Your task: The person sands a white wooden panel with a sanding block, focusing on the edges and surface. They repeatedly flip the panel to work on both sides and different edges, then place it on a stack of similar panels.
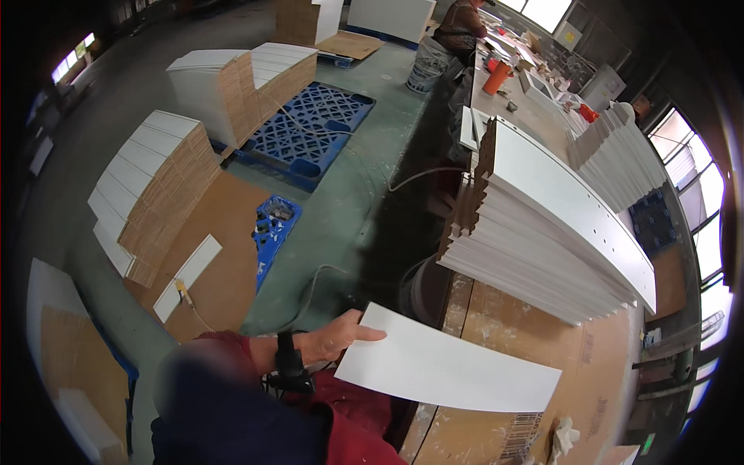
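A white rectangular board (449, 363) is held by its left end in my left hand (338, 338). The thumb lies on its upper face, and the fingers are hidden under it. The board extends to the right over a cardboard-covered bench (496, 314); whether its far end touches the cardboard I cannot tell. A black band (291, 360) is around my left wrist. Just beyond the board is a tall stack of white panels (535, 225); its top panel has small holes along one edge. My right hand is not in view.
A crumpled white scrap (564, 438) lies on the cardboard. Stacked boards (147, 186) stand at left, near a blue pallet (310, 128). A yellow-handled tool (184, 291) rests on a white strip. An air hose (310, 291) crosses the floor. Another person (460, 31) is at the far bench end.
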`<state>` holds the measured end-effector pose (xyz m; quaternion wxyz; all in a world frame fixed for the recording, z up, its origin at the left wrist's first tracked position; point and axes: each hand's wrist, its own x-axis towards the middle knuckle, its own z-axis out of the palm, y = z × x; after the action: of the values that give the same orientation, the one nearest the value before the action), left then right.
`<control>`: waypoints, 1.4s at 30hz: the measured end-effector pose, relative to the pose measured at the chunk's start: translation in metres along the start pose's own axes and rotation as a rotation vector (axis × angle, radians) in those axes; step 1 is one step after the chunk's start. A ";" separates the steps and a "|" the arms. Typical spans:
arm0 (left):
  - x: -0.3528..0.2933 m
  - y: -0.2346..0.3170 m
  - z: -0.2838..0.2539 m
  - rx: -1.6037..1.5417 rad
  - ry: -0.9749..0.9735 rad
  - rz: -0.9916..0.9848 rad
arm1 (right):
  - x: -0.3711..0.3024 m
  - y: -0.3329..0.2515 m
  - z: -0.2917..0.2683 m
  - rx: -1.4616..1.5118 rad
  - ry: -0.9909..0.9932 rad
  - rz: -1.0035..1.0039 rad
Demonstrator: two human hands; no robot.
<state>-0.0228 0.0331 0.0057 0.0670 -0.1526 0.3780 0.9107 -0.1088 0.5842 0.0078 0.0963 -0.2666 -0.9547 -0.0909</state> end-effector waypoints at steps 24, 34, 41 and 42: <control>-0.012 0.032 0.198 1.210 -1.055 1.079 | 0.023 -0.045 -0.097 2.102 -0.235 -0.237; -0.036 0.117 0.222 1.799 -0.763 1.451 | 0.075 -0.094 -0.112 2.736 -0.574 -0.260; 0.003 0.185 0.195 1.970 -0.115 1.480 | 0.113 -0.215 -0.215 2.558 -0.583 -0.276; 0.014 0.195 0.188 1.902 -0.071 1.449 | 0.121 -0.231 -0.225 2.471 -0.596 -0.359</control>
<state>-0.1252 0.0284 0.2569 -0.3653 0.2318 0.8965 0.0955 -0.3018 0.3991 0.2244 0.0487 0.1211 -0.4118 0.9019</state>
